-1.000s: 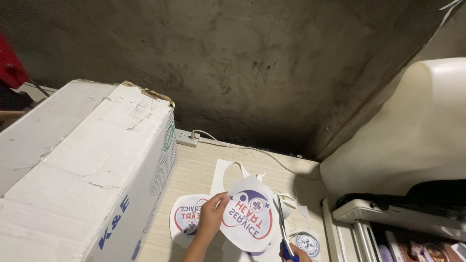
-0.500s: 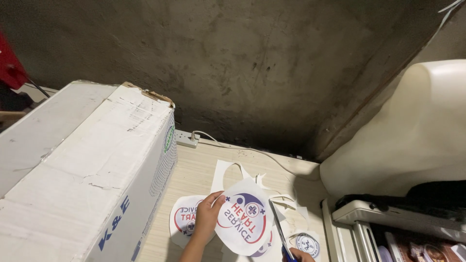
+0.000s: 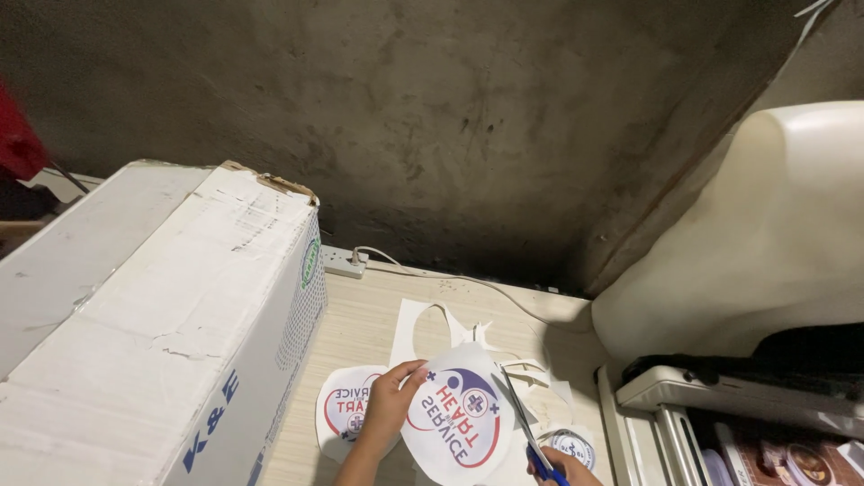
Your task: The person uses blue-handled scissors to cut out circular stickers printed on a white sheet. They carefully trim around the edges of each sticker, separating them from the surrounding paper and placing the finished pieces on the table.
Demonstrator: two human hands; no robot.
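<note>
My left hand (image 3: 392,405) pinches the left edge of a white paper cut-out (image 3: 459,416) printed with a red and purple round emblem, holding it up over the table. My right hand (image 3: 569,468), mostly cut off at the bottom edge, grips blue-handled scissors (image 3: 525,425) whose blades run along the cut-out's right edge. A second printed cut-out (image 3: 342,409) lies flat on the table under my left hand. A small round printed sticker (image 3: 567,444) lies beside my right hand.
A big white cardboard box (image 3: 162,324) fills the left side. White paper offcuts (image 3: 432,326) litter the light wooden table (image 3: 360,315). A power strip (image 3: 342,261) with a white cable sits by the dark wall. A cream-coloured machine cover (image 3: 765,243) and tray stand at right.
My left hand has turned the cut-out clockwise, so its print now runs more upright. The scissors have stayed at its right edge, with my right hand a little more in view.
</note>
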